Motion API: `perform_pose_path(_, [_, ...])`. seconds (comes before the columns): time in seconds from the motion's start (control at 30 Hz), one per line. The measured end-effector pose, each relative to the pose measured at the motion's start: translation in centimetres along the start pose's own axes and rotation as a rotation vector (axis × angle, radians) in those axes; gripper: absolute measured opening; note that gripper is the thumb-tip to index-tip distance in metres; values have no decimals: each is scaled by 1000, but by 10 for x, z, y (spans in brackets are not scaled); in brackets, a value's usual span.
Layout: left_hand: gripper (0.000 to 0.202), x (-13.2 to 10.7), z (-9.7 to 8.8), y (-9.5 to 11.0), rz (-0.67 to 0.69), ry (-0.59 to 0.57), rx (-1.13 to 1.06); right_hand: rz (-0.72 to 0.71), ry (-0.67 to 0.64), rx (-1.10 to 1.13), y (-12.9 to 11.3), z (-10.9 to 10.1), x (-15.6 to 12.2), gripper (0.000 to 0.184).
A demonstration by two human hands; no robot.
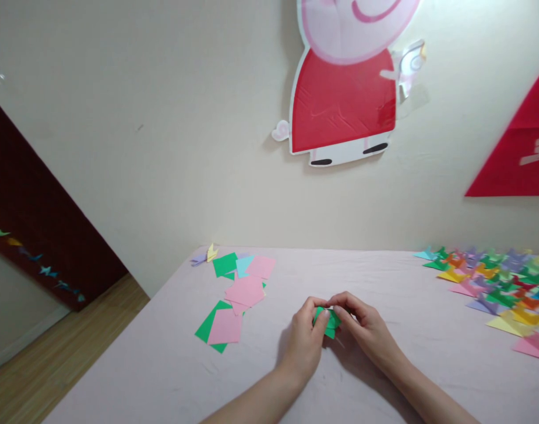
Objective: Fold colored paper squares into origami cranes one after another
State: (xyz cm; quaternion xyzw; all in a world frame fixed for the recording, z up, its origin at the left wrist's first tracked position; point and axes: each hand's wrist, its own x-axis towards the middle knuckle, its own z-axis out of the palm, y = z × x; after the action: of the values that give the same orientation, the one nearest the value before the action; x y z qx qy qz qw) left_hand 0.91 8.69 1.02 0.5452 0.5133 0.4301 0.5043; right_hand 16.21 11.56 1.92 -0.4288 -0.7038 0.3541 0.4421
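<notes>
A small folded piece of green paper [330, 331] is held between my two hands, low over the middle of the table. My left hand [308, 333] grips its left side, the thumb lying across the front. My right hand [360, 321] pinches the upper right part with thumb and forefinger. The fingers behind the paper are mostly hidden. A bit of red shows just under the paper's right edge; what it is I cannot make out.
Loose pink paper squares [244, 292] and green paper squares [208, 331] lie to the left. Behind them sit a yellow folded paper piece [212, 253] and a purple one. Rows of colourful folded paper figures [508, 288] cover the right side. A wall stands behind the table [163, 365].
</notes>
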Motion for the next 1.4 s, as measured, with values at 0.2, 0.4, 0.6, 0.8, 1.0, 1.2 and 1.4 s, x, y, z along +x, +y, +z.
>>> perform_pose_path(0.2, [21,3,2,-4,106,16,-80,-23,-8,-40,-3,0,0,25])
perform_pose_path(0.4, [21,4,2,-5,99,21,-110,-20,-14,-48,-2,1,0,24])
perform_pose_path(0.6, [24,5,2,-5,99,12,-91,-27,-39,-30,-3,0,-1,23])
perform_pose_path(0.8, [20,-1,-7,12,170,57,473,-34,-91,-115,5,2,-2,18])
perform_pose_path(1.0, [46,-25,-12,13,347,-11,1203,-37,-119,-350,13,8,-2,17])
perform_pose_path(1.2, [51,-39,-2,-2,426,-182,1453,-28,-127,-395,11,10,-2,18])
perform_pose_path(1.4, [53,-34,1,-1,443,-209,1509,-18,-87,-413,10,8,-2,15])
